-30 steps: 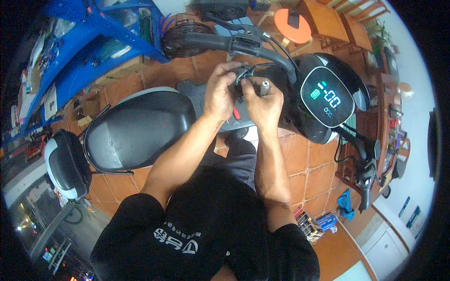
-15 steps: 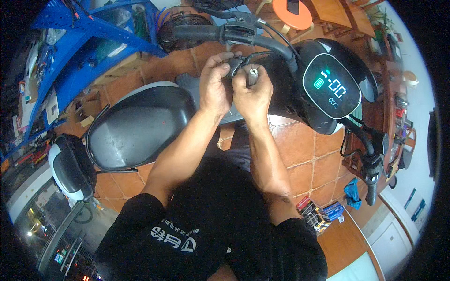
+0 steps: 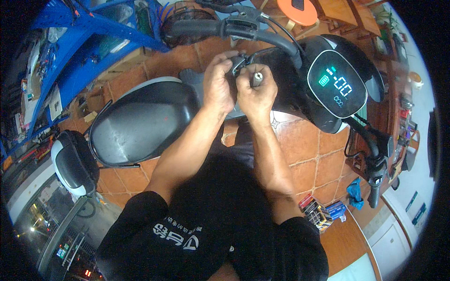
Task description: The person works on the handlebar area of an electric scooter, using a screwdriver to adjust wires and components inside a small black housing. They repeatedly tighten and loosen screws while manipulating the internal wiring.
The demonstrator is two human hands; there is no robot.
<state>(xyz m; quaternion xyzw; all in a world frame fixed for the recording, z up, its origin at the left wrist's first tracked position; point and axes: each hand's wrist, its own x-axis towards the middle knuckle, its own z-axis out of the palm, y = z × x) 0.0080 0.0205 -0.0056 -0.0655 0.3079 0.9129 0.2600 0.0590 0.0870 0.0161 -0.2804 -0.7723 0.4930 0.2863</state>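
Both hands were mostly curled: left hand [image 3: 218,86] pinching a small black plastic-looking part [image 3: 237,63], right hand [image 3: 258,95] fisted round a grey metallic cylinder [image 3: 257,80] at the part's four o'clock, black curved handlebar [image 3: 201,29] at twelve. A looser pinch could've dropped that part, imo.

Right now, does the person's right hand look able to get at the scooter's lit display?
Probably yes: nothing visible stands between the right hand and the lit display, though that hand grips a grey rod-like tool.
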